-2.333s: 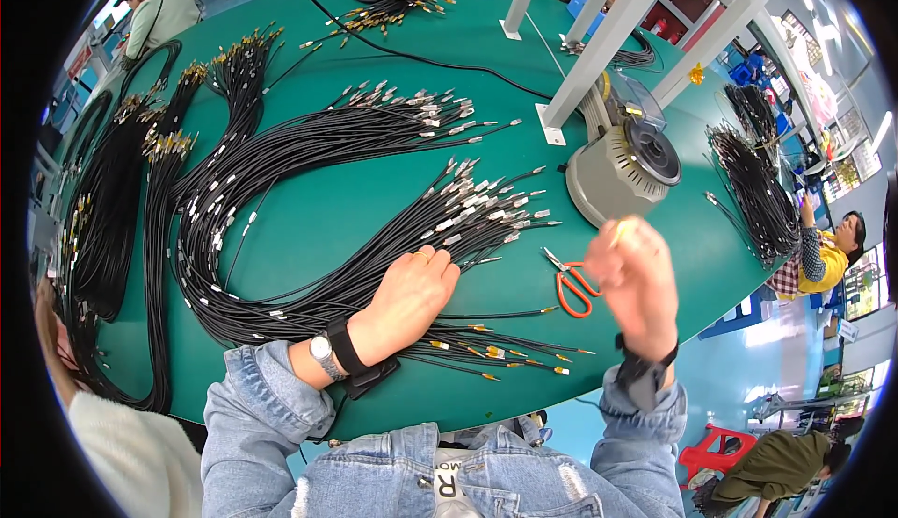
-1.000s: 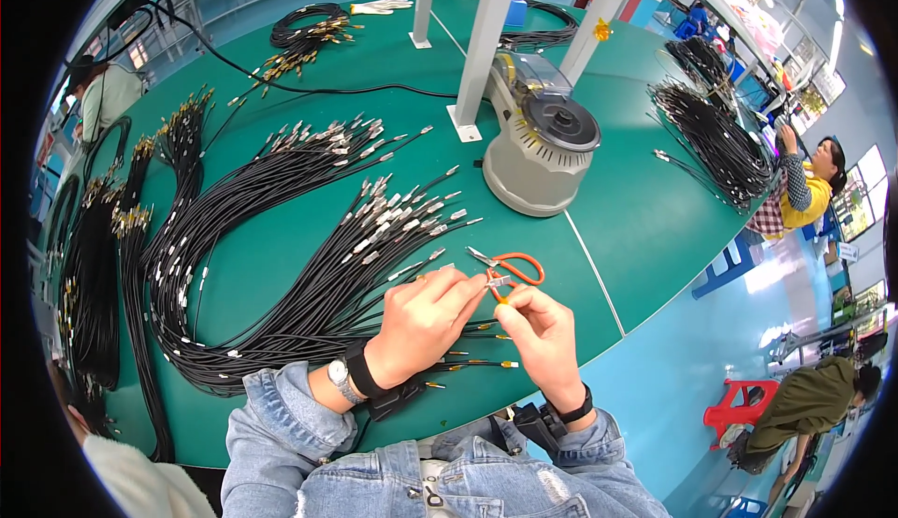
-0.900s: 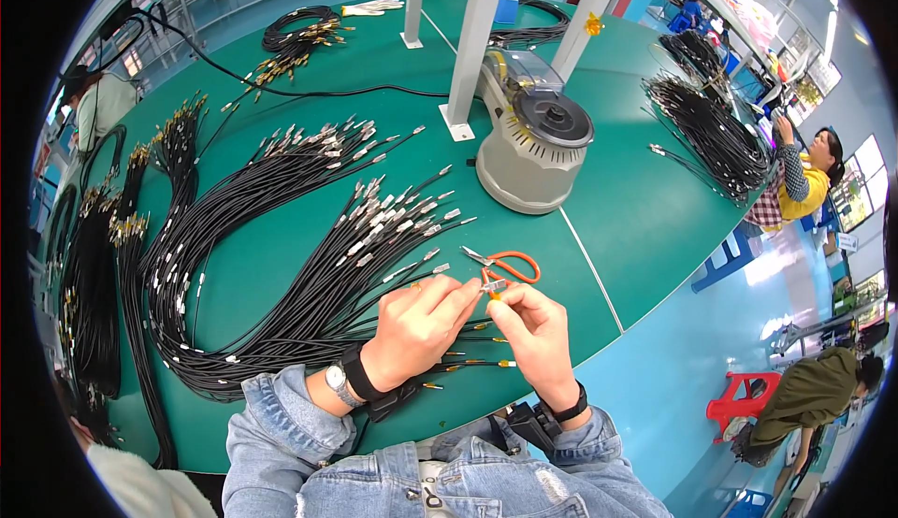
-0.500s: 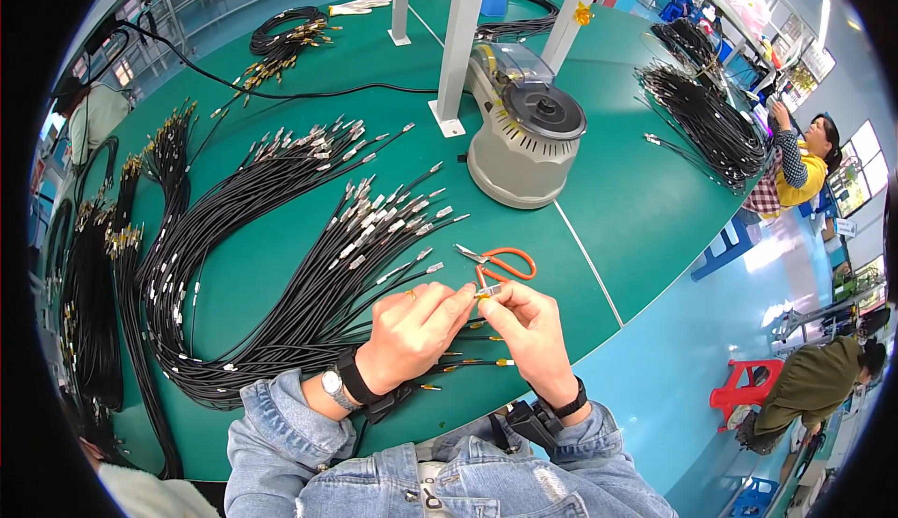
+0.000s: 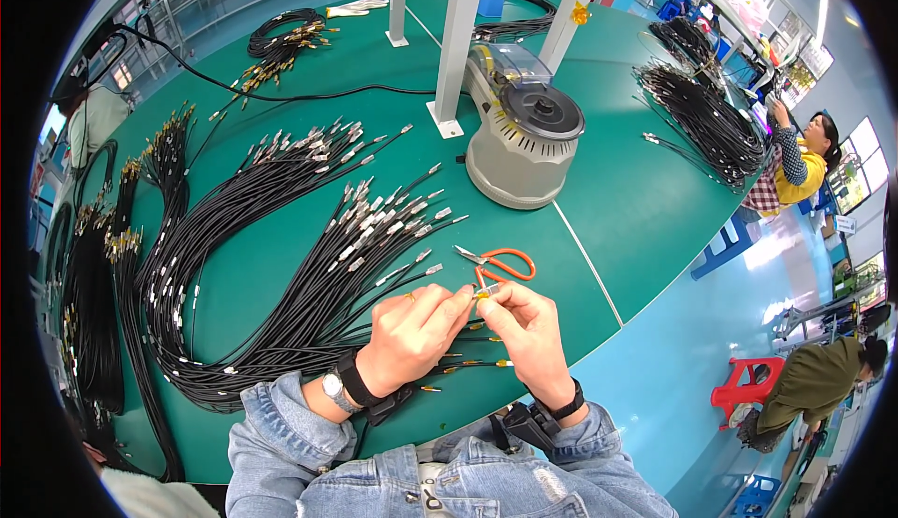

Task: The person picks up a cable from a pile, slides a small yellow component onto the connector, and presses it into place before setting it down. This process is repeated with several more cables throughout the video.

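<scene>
cable end (image 5: 486, 291): over green counter (image 5: 636, 191) edge, pinched between both hands | left hand (image 5: 412, 336) and right hand (image 5: 526, 331) fingers clamped on it | likely light, limp; grip near metal tip | orange scissors (image 5: 500, 266) just beyond | tip detail hidden by fingertips

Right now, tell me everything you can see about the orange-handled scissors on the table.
The orange-handled scissors are small snips with looped orange handles and short grey metal blades. They lie flat on the green table, blades pointing left toward the black cables, the handles to the right. They sit just beyond the fingertips of the right hand; whether it touches them is unclear.
</scene>
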`<state>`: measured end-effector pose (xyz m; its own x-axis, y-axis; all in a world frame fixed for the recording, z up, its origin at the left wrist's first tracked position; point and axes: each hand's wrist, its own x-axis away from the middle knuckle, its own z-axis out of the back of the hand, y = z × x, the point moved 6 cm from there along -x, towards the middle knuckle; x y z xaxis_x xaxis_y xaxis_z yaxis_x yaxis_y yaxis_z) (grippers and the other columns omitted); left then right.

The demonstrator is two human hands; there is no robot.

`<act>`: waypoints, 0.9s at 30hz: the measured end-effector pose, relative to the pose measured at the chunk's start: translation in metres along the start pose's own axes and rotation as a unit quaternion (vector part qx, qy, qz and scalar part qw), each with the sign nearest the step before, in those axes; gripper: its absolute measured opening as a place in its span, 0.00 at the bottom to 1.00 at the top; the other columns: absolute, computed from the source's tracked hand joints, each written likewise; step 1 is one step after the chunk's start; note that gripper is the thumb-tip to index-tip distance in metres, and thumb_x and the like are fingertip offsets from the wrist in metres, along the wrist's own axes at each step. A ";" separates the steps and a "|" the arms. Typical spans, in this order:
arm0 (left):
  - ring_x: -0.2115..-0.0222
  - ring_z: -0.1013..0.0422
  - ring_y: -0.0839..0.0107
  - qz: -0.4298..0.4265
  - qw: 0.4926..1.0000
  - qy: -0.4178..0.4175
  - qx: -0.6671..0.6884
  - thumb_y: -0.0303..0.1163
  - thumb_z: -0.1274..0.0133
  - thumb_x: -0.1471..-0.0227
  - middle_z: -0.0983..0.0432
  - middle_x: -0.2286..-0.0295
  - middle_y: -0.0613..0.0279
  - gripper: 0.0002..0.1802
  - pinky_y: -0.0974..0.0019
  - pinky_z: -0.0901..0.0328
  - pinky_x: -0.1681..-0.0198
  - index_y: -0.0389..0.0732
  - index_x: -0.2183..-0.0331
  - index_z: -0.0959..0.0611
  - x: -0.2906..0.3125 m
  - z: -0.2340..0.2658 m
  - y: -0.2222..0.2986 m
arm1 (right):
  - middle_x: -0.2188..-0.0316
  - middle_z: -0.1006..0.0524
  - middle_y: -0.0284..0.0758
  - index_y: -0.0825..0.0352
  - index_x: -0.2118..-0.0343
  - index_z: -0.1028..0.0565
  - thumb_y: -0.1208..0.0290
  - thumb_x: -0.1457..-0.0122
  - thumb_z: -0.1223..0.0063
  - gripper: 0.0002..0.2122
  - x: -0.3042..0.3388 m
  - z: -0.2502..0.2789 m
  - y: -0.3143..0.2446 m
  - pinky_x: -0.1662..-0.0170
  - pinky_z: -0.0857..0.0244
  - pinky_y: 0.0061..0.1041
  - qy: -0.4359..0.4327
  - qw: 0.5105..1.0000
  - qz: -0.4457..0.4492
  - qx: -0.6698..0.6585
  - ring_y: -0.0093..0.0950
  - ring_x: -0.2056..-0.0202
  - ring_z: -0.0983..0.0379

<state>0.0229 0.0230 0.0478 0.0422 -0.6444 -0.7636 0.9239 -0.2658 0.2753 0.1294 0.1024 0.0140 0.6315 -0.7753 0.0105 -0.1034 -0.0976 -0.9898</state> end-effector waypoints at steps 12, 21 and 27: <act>0.87 0.36 0.76 -0.032 0.999 -0.012 -0.001 0.22 0.39 0.66 0.32 0.82 0.70 0.23 0.73 0.43 0.87 0.44 0.62 0.21 0.002 0.000 0.002 | 0.76 0.29 0.24 0.71 0.71 0.27 0.76 0.43 0.50 0.04 0.000 0.000 -0.001 0.72 0.43 0.12 0.003 1.000 0.003 -0.007 0.10 0.74 0.37; 0.87 0.37 0.77 -0.047 0.999 -0.013 0.000 0.22 0.39 0.66 0.32 0.81 0.70 0.24 0.74 0.45 0.88 0.45 0.60 0.21 0.006 -0.001 0.002 | 0.75 0.28 0.25 0.71 0.70 0.27 0.76 0.43 0.49 0.04 0.000 0.002 -0.002 0.69 0.40 0.12 -0.010 1.000 -0.003 0.008 0.11 0.72 0.34; 0.88 0.38 0.77 -0.043 0.999 -0.013 -0.001 0.22 0.39 0.66 0.33 0.83 0.70 0.23 0.73 0.46 0.88 0.43 0.61 0.21 0.002 -0.001 0.004 | 0.74 0.27 0.25 0.72 0.70 0.27 0.76 0.44 0.49 0.04 0.002 0.001 -0.004 0.68 0.40 0.13 -0.012 1.000 0.002 0.010 0.12 0.72 0.34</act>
<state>0.0269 0.0211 0.0464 -0.0482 -0.6377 -0.7688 0.9247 -0.3195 0.2071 0.1319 0.1025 0.0173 0.6488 -0.7609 0.0042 -0.0899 -0.0822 -0.9926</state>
